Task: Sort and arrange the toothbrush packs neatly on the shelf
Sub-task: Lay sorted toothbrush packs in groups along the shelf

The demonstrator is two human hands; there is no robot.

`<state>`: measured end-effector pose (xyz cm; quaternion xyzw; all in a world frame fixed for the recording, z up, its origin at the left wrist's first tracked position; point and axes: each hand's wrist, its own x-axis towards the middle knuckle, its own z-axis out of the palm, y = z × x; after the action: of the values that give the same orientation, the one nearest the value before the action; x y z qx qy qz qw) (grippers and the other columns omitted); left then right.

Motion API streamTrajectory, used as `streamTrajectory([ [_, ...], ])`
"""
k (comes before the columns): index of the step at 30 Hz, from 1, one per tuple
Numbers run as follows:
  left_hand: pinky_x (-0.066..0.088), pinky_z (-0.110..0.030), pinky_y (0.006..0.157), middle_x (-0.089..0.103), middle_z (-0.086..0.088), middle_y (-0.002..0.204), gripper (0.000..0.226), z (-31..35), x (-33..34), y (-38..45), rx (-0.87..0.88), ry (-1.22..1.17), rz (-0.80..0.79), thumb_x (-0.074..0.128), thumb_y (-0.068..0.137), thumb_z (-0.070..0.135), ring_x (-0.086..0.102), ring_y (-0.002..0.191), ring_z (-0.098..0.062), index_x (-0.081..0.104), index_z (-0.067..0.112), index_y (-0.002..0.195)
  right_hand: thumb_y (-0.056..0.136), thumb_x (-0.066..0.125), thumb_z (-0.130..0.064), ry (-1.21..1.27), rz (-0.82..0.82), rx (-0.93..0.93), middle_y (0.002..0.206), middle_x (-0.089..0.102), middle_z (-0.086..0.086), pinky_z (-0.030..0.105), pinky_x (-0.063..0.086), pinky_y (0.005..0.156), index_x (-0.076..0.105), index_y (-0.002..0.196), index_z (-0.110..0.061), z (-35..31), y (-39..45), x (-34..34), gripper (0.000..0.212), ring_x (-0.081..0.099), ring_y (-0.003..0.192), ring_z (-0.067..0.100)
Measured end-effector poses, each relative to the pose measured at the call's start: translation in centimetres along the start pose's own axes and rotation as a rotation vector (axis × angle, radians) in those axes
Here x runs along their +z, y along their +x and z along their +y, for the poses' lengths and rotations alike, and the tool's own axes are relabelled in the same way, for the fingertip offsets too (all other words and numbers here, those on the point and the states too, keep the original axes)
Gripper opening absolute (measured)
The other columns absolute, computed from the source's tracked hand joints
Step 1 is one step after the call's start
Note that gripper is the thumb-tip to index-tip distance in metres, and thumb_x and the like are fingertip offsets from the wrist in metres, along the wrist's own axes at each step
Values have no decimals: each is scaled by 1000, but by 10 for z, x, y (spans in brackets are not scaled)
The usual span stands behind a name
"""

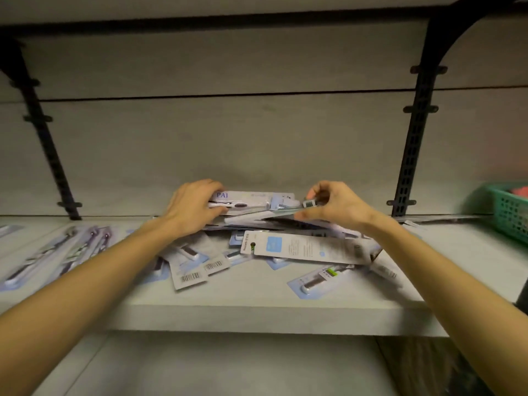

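A loose pile of toothbrush packs (308, 248) lies in the middle of the white shelf (257, 315). On top of it, near the back wall, a bundle of packs (251, 201) is held at both ends. My left hand (194, 207) grips its left end, fingers curled over the top pack. My right hand (331, 207) pinches the right end between thumb and fingers. Several packs lie flat side by side (71, 250) on the shelf's left part.
A green plastic basket (511, 212) stands at the shelf's right end. Black slotted uprights rise from the shelf at the left (43, 132) and the right (414, 144). Another shelf board runs overhead. A lower shelf shows beneath the front edge.
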<state>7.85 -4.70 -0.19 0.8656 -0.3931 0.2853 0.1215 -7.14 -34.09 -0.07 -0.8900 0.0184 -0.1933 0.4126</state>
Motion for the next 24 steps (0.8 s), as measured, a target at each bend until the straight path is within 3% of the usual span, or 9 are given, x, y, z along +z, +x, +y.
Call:
streamTrajectory([
  [4, 47, -38, 79, 68, -3, 106, 36, -19, -20, -18, -106, -21, 106, 75, 82, 33, 63, 99, -29, 66, 19, 114, 61, 95, -36, 162, 42, 19, 92, 66, 5, 29, 49, 75, 67, 97, -11, -13, 6, 15, 52, 60, 81, 13],
  [8, 47, -40, 83, 68, -5, 112, 40, -51, -42, -39, -337, -54, 233, 71, 85, 43, 62, 103, -31, 64, 20, 117, 60, 95, -38, 206, 59, -2, 89, 61, 2, 29, 47, 71, 62, 91, -20, -26, 9, 61, 49, 54, 78, 14],
  [12, 51, -40, 79, 70, 0, 108, 38, -87, -61, -71, -607, -176, 276, 71, 84, 49, 64, 97, -30, 62, 25, 112, 63, 94, -39, 252, 106, -71, 88, 65, 6, 32, 44, 67, 56, 88, -23, -55, 10, 114, 47, 50, 72, 13],
  [14, 53, -40, 78, 69, 4, 103, 39, -104, -69, -89, -709, -274, 300, 71, 80, 50, 65, 91, -27, 60, 25, 108, 67, 91, -39, 242, 158, -100, 83, 61, -1, 29, 40, 63, 55, 89, -23, -78, 10, 141, 45, 47, 67, 11],
  [18, 57, -43, 74, 65, 9, 92, 35, -138, -90, -125, -782, -463, 363, 70, 81, 47, 67, 86, -24, 54, 24, 102, 71, 89, -39, 311, 254, -101, 90, 59, -4, 28, 44, 70, 55, 94, -22, -124, 10, 198, 45, 52, 78, 11],
  [21, 58, -45, 80, 66, 8, 95, 27, -164, -108, -152, -798, -561, 421, 70, 85, 43, 68, 90, -21, 51, 29, 97, 72, 87, -40, 467, 267, -60, 93, 62, -1, 37, 51, 77, 53, 93, -23, -155, 7, 248, 43, 58, 81, 14],
  [24, 58, -45, 82, 66, 6, 97, 30, -189, -130, -184, -786, -592, 462, 70, 89, 40, 68, 90, -18, 51, 23, 105, 66, 86, -49, 605, 281, -30, 96, 68, 4, 45, 56, 80, 52, 96, -24, -190, 0, 297, 51, 66, 78, 17],
])
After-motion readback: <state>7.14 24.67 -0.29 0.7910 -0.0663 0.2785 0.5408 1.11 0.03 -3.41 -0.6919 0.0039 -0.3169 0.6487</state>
